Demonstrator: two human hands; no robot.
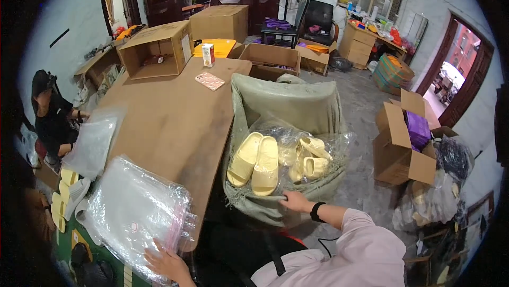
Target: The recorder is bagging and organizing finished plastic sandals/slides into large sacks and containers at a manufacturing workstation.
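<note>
My left hand point(168, 261) lies with its fingers spread on the near edge of a stack of clear plastic bags point(140, 202) at the table's near left. My right hand point(297, 202), with a black band on its wrist, grips the near rim of a green woven sack point(286, 96). In the sack's mouth a pair of pale yellow slide sandals point(265, 166) lies side by side. To their right, more yellow slides point(316, 167) sit among clear plastic wrapping.
The brown table point(175, 112) carries a phone in a patterned case point(210, 80), a small white carton point(208, 55) and an open cardboard box point(155, 51). A person in black point(53, 112) sits at the left. An open carton with purple packs point(405, 141) stands on the right.
</note>
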